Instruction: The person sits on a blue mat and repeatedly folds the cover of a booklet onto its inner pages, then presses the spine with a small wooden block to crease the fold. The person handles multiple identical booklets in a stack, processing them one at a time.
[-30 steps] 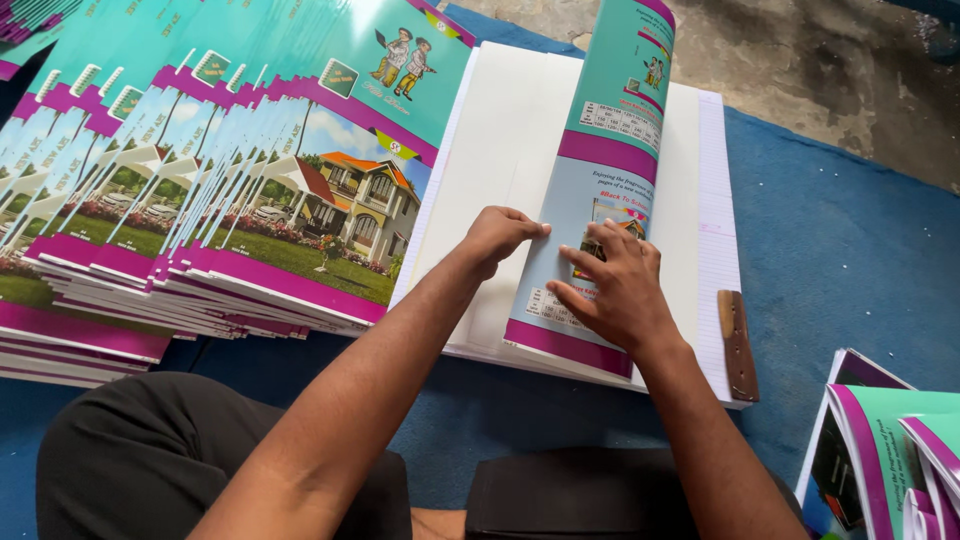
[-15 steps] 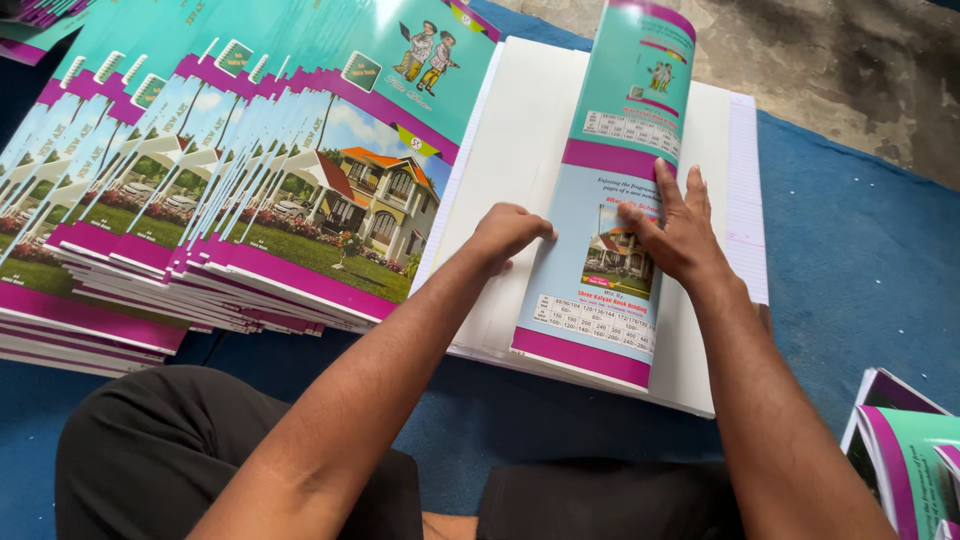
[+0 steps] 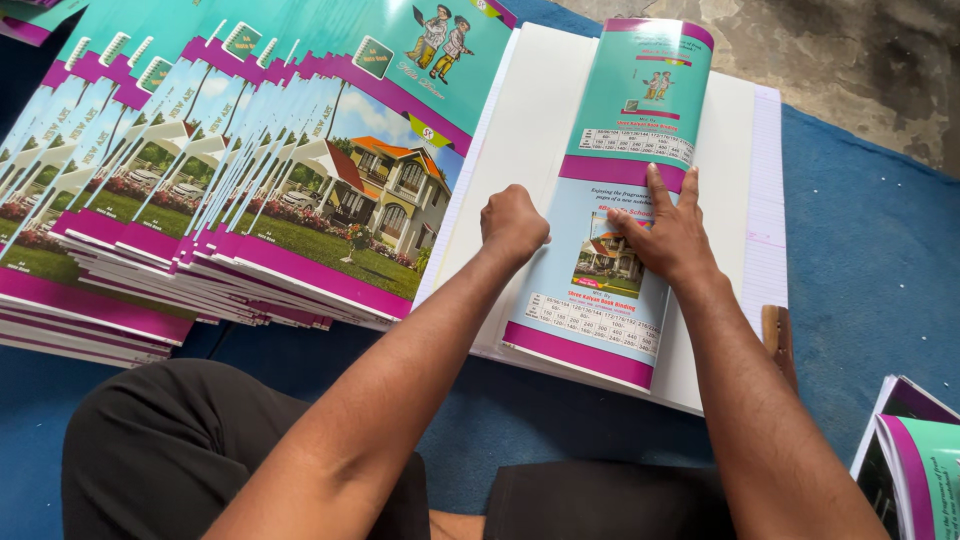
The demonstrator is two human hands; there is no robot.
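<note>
A teal and magenta notebook cover point(image 3: 620, 200) lies folded over a stack of white ruled paper point(image 3: 530, 130) on the blue mat. My right hand point(image 3: 665, 235) presses flat on the cover's middle, fingers spread and pointing away from me. My left hand point(image 3: 512, 222) is curled into a fist and pushes down on the cover's left fold, where it meets the white paper. Neither hand grips anything.
A fanned pile of finished notebooks point(image 3: 200, 200) with a house picture fills the left. A wooden ruler point(image 3: 778, 340) lies by the paper's right edge. More notebooks point(image 3: 915, 460) sit at the lower right. Blue mat point(image 3: 870, 240) and bare concrete floor point(image 3: 860, 60) beyond.
My right hand has slid up the cover, from its lower part to its middle, and flattened. My left fist has stayed at the fold. The view has shifted slightly.
</note>
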